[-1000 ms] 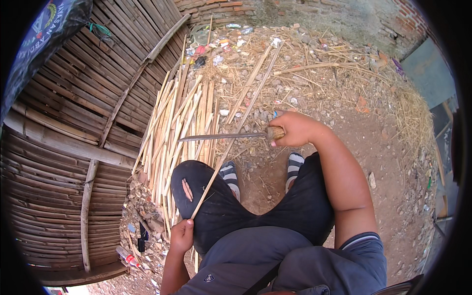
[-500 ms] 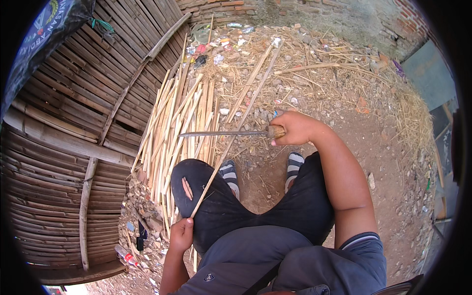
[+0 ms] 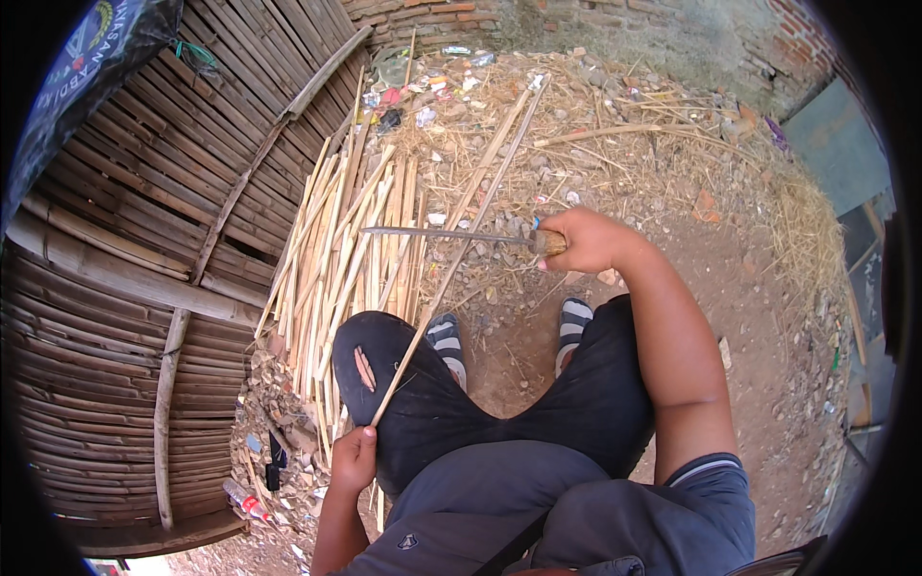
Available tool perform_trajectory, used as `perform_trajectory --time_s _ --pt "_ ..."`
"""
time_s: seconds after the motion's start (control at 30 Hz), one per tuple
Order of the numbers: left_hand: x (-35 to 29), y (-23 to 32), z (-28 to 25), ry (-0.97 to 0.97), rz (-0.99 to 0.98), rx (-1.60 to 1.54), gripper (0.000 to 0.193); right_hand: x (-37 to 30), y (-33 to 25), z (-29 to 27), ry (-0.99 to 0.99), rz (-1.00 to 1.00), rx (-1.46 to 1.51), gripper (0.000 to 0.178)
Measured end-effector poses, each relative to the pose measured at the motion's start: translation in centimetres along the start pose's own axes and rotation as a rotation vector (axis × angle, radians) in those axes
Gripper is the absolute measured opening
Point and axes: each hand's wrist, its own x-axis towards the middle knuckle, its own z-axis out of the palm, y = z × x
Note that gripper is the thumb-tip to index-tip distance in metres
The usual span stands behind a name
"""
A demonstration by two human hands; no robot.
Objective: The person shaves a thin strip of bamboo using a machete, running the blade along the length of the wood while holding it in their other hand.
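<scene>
A long bamboo strip [image 3: 443, 278] slants from my left knee out over the littered ground. Its near end is pinched in my left hand [image 3: 354, 459], beside the torn knee of my dark trousers. My right hand [image 3: 582, 239] is wrapped round the wooden handle of a long-bladed knife [image 3: 451, 233]. The blade points left and crosses the strip about halfway along; I cannot tell whether its edge touches the strip. Beyond my left knee lies a pile of pale split bamboo strips [image 3: 338, 250], partly under the blade's tip.
A bamboo slat wall [image 3: 106, 240] rises on the left, and a brick wall [image 3: 615, 34] stands at the back. Another bamboo piece [image 3: 493, 154] lies ahead among straw and scraps. A plastic bottle [image 3: 247, 501] rests at lower left, and grey sheets [image 3: 840, 144] lean at right.
My right hand and the knife have moved a little farther out along the strip, away from me, and the blade's tilt has changed. My left hand stays at the near end.
</scene>
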Motion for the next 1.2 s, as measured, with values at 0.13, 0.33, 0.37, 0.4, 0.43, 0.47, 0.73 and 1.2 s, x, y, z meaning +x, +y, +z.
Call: perform_trajectory --time_s 0.13,0.33,0.37,0.4,0.43,0.47,0.73,1.2 --pt "0.0 -0.6 -0.2 -0.013 -0.007 0.011 0.053 0.2 -0.2 1.6 0.046 -0.122 -0.069 0.041" --pt "-0.2 0.0 -0.1 -0.005 -0.015 -0.005 0.054 0.0 0.9 -0.4 0.094 -0.028 0.017 0.037" --pt "-0.1 0.3 -0.1 -0.012 -0.022 -0.004 0.054 -0.1 1.4 -0.6 0.109 0.006 0.039 0.037" --pt "-0.1 0.6 -0.2 -0.019 -0.031 -0.003 0.054 -0.1 1.6 -0.6 0.123 0.04 0.062 0.036" --pt "-0.1 0.7 -0.3 -0.027 -0.039 -0.002 0.054 -0.1 1.5 -0.5 0.12 0.024 0.044 0.036" --pt "0.0 0.6 -0.3 -0.029 -0.031 -0.009 0.054 -0.2 1.4 -0.2 0.117 0.007 0.027 0.035" --pt "-0.1 -0.4 -0.2 -0.039 -0.009 -0.051 0.056 0.0 -1.3 1.2 0.059 -0.148 -0.131 0.035" --pt "0.1 0.2 -0.4 -0.059 -0.035 -0.055 0.055 0.1 -3.2 2.6 0.028 -0.157 -0.242 0.03"
